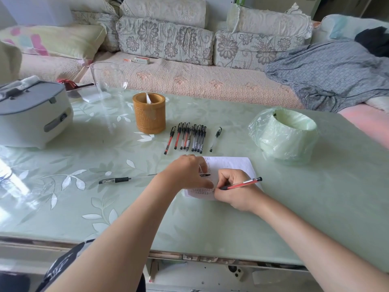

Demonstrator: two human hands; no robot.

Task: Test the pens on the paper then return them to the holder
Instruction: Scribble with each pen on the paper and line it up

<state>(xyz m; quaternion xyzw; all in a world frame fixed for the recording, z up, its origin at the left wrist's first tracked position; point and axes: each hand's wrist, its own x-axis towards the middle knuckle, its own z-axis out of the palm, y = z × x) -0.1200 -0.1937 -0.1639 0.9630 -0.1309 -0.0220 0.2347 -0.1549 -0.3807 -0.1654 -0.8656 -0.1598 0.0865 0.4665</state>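
Your right hand [236, 189] is clamped around a red pen [242, 183], fingers curled on the barrel near the tip, with the tip down at the near left part of the paper [230, 165] and the back end angled up to the right. Your left hand [188, 172] lies palm down on the paper's left edge, fingers bent onto the sheet and touching your right hand. A short dark piece [205, 175] shows just under those fingers, and you cannot tell whether it is gripped or only lying there. The paper sits flat on the table [126, 209], carrying rows of small marks along its left and near edges. Beyond the paper a row of pens [187, 137] lies side by side, red ones to the left and black ones to the right, their caps pointing away from you. One more pen [215, 139] lies apart, just to the right of that row. The holder [149, 114], a round brown cup, stands upright just left of the row, and something pale shows inside it. A black pen [114, 180] lies alone on the table well to the left of your hands. A grey-lidded cooker [31, 114] stands at the far left, a glass vase [109, 81] behind the holder, and a roll of pale green bags [284, 137] to the right of the paper.
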